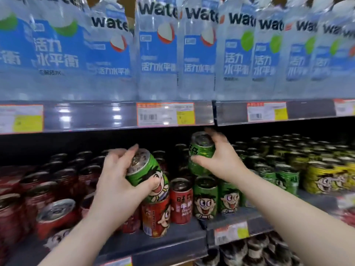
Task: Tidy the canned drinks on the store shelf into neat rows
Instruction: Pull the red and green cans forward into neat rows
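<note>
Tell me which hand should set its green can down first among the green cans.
Right. The right hand holds its green can directly above the green cans; the left hand holds its can tilted over the red cans.

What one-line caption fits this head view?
Left hand and right hand each lift a green drink can above red cans.

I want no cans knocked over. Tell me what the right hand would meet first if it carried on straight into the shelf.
Probably the dark cans at the back. The right hand, holding a green can, points into the gap above the front cans. Depth is hard to judge.
</note>
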The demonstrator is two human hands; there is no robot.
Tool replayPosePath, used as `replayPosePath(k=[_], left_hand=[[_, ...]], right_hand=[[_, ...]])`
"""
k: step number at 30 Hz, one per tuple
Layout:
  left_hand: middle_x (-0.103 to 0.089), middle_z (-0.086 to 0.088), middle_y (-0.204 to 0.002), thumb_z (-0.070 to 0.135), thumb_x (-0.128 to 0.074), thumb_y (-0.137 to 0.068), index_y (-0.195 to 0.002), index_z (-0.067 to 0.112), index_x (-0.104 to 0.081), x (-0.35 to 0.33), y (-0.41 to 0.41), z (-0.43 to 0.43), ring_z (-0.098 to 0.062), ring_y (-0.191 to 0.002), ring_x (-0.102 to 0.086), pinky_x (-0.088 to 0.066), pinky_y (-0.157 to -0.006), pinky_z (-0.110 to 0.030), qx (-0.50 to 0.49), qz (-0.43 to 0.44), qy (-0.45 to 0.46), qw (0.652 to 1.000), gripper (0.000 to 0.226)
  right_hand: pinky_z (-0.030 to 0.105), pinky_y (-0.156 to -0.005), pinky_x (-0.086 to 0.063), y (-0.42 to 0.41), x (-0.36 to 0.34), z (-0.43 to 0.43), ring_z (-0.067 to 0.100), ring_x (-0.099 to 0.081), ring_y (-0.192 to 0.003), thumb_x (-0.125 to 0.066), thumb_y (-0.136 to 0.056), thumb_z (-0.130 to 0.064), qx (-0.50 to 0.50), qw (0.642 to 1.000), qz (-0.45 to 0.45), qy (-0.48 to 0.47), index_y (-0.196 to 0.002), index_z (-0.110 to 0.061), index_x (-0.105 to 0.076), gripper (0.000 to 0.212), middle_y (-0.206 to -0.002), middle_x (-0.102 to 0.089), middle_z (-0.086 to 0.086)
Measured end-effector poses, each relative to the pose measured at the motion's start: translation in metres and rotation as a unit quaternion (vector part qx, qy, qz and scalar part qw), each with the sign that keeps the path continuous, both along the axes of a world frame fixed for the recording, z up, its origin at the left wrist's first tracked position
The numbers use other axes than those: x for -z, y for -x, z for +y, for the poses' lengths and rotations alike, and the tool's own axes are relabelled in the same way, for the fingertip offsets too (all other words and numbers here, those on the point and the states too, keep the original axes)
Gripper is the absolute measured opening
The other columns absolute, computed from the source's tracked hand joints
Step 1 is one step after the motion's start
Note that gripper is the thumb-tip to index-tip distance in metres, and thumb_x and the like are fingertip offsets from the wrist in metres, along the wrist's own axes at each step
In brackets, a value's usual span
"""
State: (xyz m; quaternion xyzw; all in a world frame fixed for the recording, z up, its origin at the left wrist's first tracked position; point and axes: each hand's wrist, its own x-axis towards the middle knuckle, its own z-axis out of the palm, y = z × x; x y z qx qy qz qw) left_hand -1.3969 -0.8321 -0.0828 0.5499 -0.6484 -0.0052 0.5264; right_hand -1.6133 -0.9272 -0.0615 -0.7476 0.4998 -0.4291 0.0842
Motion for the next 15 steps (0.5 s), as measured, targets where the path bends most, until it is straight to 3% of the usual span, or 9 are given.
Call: replayPosePath(k=[3, 5, 7, 9, 12, 15], left_hand=[[-0.03, 0.014, -0.117, 0.066, -0.053, -0.04, -0.135, 0.033, -0.041, -0.002, 0.04, -0.02, 0.008, -0.106, -0.03, -0.021, -0.09, -0.003, 0.026, 0.018, -0.006, 0.999, 0.101], [-0.029, 0.014, -0.118, 0.062, -0.058, -0.042, -0.135, 0.031, -0.041, -0.002, 0.063, -0.033, 0.014, -0.101, -0.026, -0.015, -0.082, 0.01, 0.043, 0.019, -0.011, 0.999, 0.099], [-0.03, 0.013, -0.117, 0.054, -0.063, -0.047, -0.135, 0.028, -0.042, -0.002, 0.085, -0.045, 0.015, -0.098, -0.026, -0.01, -0.077, 0.014, 0.046, 0.013, -0.013, 0.999, 0.094], [-0.031, 0.011, -0.117, 0.05, -0.065, -0.049, -0.135, 0.027, -0.043, -0.005, 0.103, -0.057, 0.01, -0.101, -0.029, -0.013, -0.079, 0.012, 0.045, 0.012, -0.009, 0.999, 0.092], [-0.031, 0.009, -0.121, 0.038, -0.077, -0.062, -0.137, 0.031, -0.039, -0.01, 0.127, -0.071, -0.002, -0.112, -0.036, -0.02, -0.089, -0.002, 0.043, 0.02, -0.022, 0.999, 0.085], [-0.028, 0.004, -0.139, 0.033, -0.076, -0.068, -0.139, 0.032, -0.035, -0.014, 0.148, -0.082, -0.009, -0.128, -0.03, -0.014, -0.092, -0.004, 0.017, -0.002, -0.037, 0.999, 0.082]], right_hand=[[0.025, -0.101, -0.033, 0.046, -0.002, -0.029, 0.027, -0.044, -0.125, -0.078, -0.07, -0.034, 0.067, 0.998, -0.015, -0.008, -0.135, -0.015, -0.041, 0.077, -0.133, -0.046, 0.012], [0.029, -0.103, -0.034, 0.07, -0.001, -0.05, 0.029, -0.045, -0.125, -0.08, -0.068, -0.032, 0.074, 0.997, -0.017, -0.008, -0.135, -0.012, -0.041, 0.08, -0.132, -0.047, 0.014], [0.029, -0.101, -0.037, 0.09, 0.0, -0.069, 0.03, -0.047, -0.123, -0.081, -0.067, -0.031, 0.08, 0.996, 0.008, -0.03, -0.135, -0.012, -0.041, 0.081, -0.133, -0.048, 0.014], [0.025, -0.097, -0.037, 0.105, 0.002, -0.081, 0.027, -0.048, -0.123, -0.08, -0.068, -0.028, 0.07, 0.994, 0.045, -0.067, -0.135, -0.013, -0.041, 0.079, -0.135, -0.049, 0.012], [0.022, -0.098, -0.037, 0.12, 0.007, -0.094, 0.022, -0.048, -0.124, -0.08, -0.069, -0.03, 0.01, 0.986, 0.109, -0.128, -0.136, -0.016, -0.042, 0.078, -0.136, -0.051, 0.007], [0.03, -0.101, -0.043, 0.126, 0.015, -0.105, 0.023, -0.05, -0.124, -0.077, -0.065, -0.035, -0.002, 0.961, 0.208, -0.182, -0.135, -0.021, -0.045, 0.078, -0.137, -0.052, 0.006]])
